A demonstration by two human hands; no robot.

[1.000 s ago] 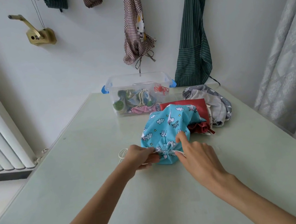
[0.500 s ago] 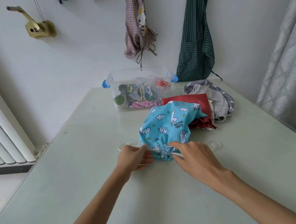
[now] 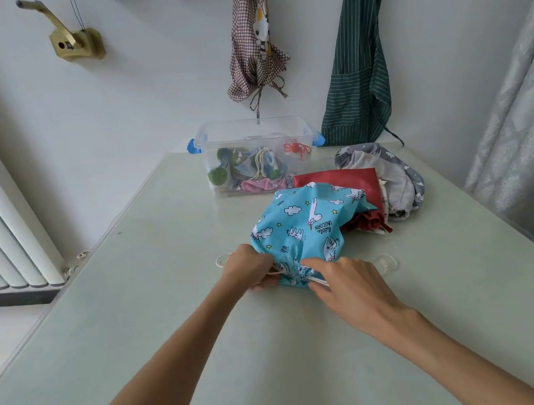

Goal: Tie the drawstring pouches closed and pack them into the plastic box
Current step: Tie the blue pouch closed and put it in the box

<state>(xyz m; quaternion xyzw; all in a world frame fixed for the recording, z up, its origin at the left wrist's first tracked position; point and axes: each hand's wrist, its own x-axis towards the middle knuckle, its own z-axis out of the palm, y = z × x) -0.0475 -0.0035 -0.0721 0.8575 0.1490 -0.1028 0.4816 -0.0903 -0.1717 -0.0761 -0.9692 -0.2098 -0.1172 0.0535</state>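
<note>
Head view. I am cinching the blue unicorn pouch (image 3: pixel 307 227), which lies on the table (image 3: pixel 138 325) right of its middle, its gathered mouth toward me and its body leaning back on the red pouch (image 3: pixel 352 182). My left hand (image 3: pixel 251 270) touches the left side of the gathered neck, fingers curled and clamped on the white drawstring (image 3: pixel 319 281) where it leaves the channel; a loop of slack shows just beyond the knuckles. My right hand (image 3: pixel 350 280) is at the right side of the neck, forefinger laid on the cloth, thumb and fingers pinching the other end of the cord. To do this step well, I judge that both ends should be drawn outward evenly and low along the table, with the puckers kept closed by a fingertip while the knot is formed close against them. The grey pouch (image 3: pixel 390 180) waits near the right edge; the plastic box (image 3: pixel 251 156), already holding tied pouches, stands at the far edge, well beyond both hands
</note>
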